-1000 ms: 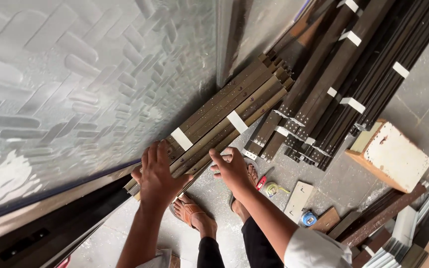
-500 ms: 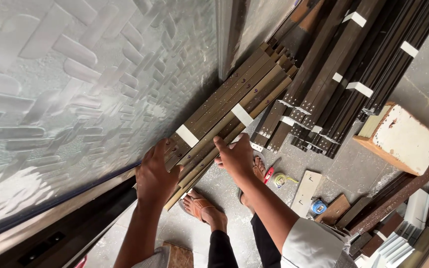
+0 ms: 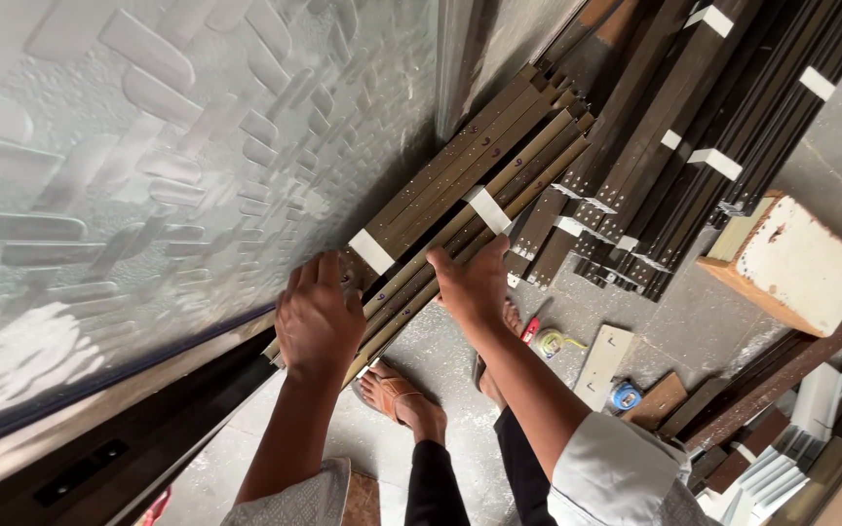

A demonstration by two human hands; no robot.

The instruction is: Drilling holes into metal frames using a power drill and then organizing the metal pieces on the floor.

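Grey floor (image 3: 694, 321); white-taped brown strip bundle (image 3: 460, 195) under both hands (image 3: 319, 317) (image 3: 475, 282)

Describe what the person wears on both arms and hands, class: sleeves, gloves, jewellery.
Both hands are bare: no gloves, rings or watch show on the left hand or the right hand. The forearms are uncovered. Light grey sleeves are pushed up near the elbows: the left sleeve and the right sleeve.

Bare forearms, short grey sleeves, dark trousers, sandals

The left hand (image 3: 319, 317) and right hand (image 3: 475, 287) are ungloved; light grey sleeves (image 3: 626, 472) end near the elbows, dark trousers (image 3: 436, 482) cover the legs, and a brown strapped sandal (image 3: 392, 390) is on one foot.
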